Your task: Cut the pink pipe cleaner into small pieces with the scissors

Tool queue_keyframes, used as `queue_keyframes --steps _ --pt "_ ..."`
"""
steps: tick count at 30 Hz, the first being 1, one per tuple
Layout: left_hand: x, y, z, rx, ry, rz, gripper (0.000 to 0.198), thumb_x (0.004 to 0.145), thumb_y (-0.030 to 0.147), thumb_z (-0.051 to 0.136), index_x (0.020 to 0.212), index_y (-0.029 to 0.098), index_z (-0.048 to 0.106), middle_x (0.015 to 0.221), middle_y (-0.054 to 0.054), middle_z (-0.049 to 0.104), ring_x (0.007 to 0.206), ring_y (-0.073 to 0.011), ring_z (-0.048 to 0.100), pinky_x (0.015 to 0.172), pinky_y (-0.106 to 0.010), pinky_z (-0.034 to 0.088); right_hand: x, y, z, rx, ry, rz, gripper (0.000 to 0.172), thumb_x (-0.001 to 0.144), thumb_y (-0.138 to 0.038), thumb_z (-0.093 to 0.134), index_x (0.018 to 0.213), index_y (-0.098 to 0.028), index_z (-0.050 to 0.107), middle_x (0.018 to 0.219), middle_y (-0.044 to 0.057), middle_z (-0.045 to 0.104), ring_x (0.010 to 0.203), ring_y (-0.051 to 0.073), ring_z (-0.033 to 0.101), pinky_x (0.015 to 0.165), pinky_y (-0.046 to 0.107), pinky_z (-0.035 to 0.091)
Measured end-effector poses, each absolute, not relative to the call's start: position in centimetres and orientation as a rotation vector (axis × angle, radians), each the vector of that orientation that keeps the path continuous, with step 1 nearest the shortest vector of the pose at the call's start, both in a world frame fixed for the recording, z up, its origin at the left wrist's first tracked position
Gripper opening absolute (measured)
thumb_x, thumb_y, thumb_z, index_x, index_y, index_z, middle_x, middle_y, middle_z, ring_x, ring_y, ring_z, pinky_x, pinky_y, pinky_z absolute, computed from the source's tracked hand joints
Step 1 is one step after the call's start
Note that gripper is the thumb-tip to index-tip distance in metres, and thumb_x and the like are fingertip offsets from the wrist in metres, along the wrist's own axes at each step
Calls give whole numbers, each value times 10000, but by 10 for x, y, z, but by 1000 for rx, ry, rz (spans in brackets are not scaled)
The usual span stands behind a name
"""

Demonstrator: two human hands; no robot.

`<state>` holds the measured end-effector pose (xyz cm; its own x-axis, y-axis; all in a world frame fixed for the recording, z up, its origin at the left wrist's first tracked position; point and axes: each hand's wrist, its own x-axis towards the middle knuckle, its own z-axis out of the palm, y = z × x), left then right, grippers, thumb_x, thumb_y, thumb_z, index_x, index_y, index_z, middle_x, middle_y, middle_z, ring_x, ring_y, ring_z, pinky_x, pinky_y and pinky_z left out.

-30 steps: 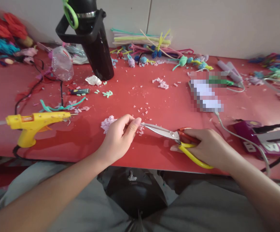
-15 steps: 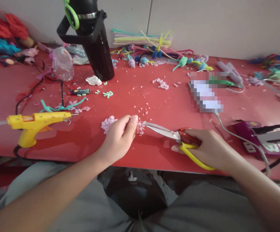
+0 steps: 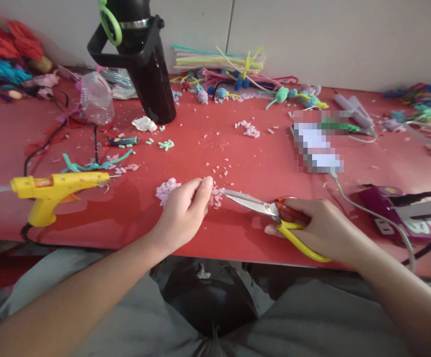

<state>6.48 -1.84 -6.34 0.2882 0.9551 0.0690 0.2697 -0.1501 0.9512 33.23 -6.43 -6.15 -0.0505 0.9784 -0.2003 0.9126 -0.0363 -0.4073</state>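
Observation:
My right hand (image 3: 321, 228) grips scissors (image 3: 275, 213) with red and yellow handles; the steel blades point left, nearly closed, low over the red table (image 3: 238, 158). My left hand (image 3: 184, 210) is curled in a pinch just left of the blade tips; what it pinches is too small to make out. Small pink cut bits (image 3: 215, 197) lie right at the fingertips, and a pale pink clump (image 3: 165, 190) sits just left of the hand.
A yellow glue gun (image 3: 52, 191) lies at the left with its cord. A black bottle (image 3: 144, 59) stands at the back, beside a crushed clear bottle (image 3: 95, 99). Pipe cleaners (image 3: 219, 62) are piled along the wall. A phone (image 3: 315, 144) and power strip (image 3: 404, 215) sit right.
The scissors drew back slightly from my left fingertips, then edged in again. A few more pink bits lie by the fingertips. Both hands have barely shifted.

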Motion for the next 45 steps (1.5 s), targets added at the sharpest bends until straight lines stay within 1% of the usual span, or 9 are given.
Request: queue_keyframes --steps 8,18,23,25,30,33,36,41,45 --pt "64 -19 -65 1651 1172 904 451 1008 481 444 672 211 310 596 40 315 512 -90 380 463 -241 361 326 -63 -55 -2074 -2056 665 598 681 -743 642 602 -236 334 595 -41 297 572 131 246 489 261 292" --pt "65 -21 -63 1671 1165 904 430 1014 456 437 672 211 350 589 39 349 519 -97 377 491 -260 345 329 -62 -62 -2141 -2020 633 609 678 -745 642 599 -235 321 586 -44 276 568 131 232 489 260 268" --pt "45 -27 -31 2166 1236 873 378 996 327 479 649 192 417 598 29 404 559 -100 410 563 -269 344 330 -62 -63 -2106 -2012 631 612 679 -736 652 611 -232 311 577 -52 286 556 120 224 482 253 260" --pt "30 -23 -17 2334 1359 867 378 971 301 507 630 193 386 580 36 359 545 -103 383 563 -280 314 330 -61 -63 -2090 -2015 612 615 672 -748 645 598 -231 321 561 -49 295 537 115 235 471 248 255" --pt "0 -1 -6 2361 1723 447 479 934 403 513 585 192 263 503 33 277 500 -122 295 535 -308 224 329 -60 -63 -2058 -2019 602 634 672 -767 638 588 -228 315 545 -47 309 529 113 236 465 247 252" --pt "-6 8 -12 2305 1828 282 506 930 464 494 559 191 284 480 24 317 490 -130 306 533 -309 219 330 -60 -64 -2055 -2021 614 628 672 -774 640 600 -230 336 550 -49 323 535 116 246 474 250 263" --pt "-8 11 -15 2256 1860 342 513 941 497 465 554 195 318 483 22 340 491 -133 338 534 -308 228 331 -61 -65 -2042 -2031 617 613 686 -778 632 614 -233 359 549 -48 347 525 115 272 483 255 267" --pt "0 27 -14 2224 1717 677 350 927 455 520 695 192 539 618 14 553 602 -139 510 600 -273 338 327 -62 -62 -2051 -2060 532 605 701 -774 628 613 -232 375 529 -38 406 495 114 299 480 258 248" --pt "37 71 -16 2318 1493 703 221 897 375 574 808 177 620 759 -13 660 681 -143 570 664 -260 405 322 -61 -58 -2098 -2088 489 585 715 -781 601 625 -239 399 549 -21 484 493 130 355 503 262 253"
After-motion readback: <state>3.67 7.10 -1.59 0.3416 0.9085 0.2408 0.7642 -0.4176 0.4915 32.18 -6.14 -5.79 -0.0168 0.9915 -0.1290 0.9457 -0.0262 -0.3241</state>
